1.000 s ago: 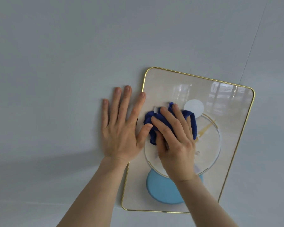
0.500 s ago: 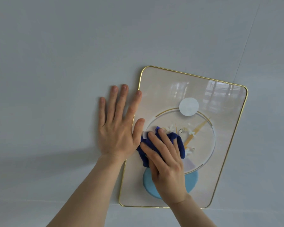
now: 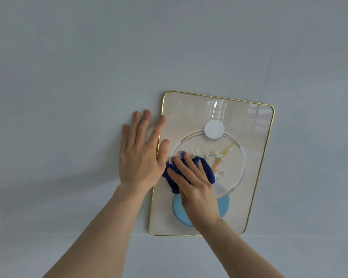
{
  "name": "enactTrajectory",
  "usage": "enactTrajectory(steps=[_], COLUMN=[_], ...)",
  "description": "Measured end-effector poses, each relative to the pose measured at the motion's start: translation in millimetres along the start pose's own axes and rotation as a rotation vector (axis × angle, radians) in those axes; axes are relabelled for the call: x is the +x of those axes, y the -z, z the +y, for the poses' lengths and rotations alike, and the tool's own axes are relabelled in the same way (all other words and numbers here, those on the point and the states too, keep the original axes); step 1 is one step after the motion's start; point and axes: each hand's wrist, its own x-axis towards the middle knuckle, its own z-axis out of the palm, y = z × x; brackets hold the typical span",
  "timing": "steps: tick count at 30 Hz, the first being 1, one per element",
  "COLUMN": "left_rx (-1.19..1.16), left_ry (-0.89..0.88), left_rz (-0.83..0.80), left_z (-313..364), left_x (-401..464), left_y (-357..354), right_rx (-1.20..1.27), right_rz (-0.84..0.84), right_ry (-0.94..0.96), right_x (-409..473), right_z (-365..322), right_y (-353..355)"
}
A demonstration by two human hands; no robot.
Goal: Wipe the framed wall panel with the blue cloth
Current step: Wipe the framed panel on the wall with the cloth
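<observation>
A gold-framed wall panel (image 3: 255,177) with a glossy cream face, a white disc, a ring with flowers and a light blue disc hangs on the wall. My right hand (image 3: 195,187) presses a bunched dark blue cloth (image 3: 206,167) flat against the panel's left-middle area, covering most of the cloth. My left hand (image 3: 142,155) lies flat with spread fingers on the wall, its thumb and forefinger overlapping the panel's left frame edge.
A plain pale grey wall (image 3: 68,77) surrounds the panel. A thin vertical seam (image 3: 269,63) runs down the wall above the panel's right side. A faint horizontal joint (image 3: 48,234) crosses below the panel.
My right hand has slid the cloth down and to the left, from the panel's upper middle to the left-middle beside my left thumb. My left hand has stayed in place.
</observation>
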Motion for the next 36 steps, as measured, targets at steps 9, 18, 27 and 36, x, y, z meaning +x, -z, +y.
enactTrajectory(steps=[9, 18, 27, 36], left_rx=[-0.242, -0.466, -0.609, -0.498], left_ry=[0.150, 0.269, 0.174, 0.150], left_rz=[-0.229, -0.600, -0.841, -0.783], left_z=[16, 26, 63, 53], left_x=[-17, -105, -129, -127], left_y=[84, 100, 96, 111], right_rx=[0.222, 0.480, 0.768, 0.652], right_rz=[-0.192, -0.569, -0.507, -0.754], right_ry=[-0.399, -0.923, -1.065, -0.995], right_x=[9, -52, -48, -64], right_z=[-50, -41, -40, -31], right_y=[85, 133, 167, 180])
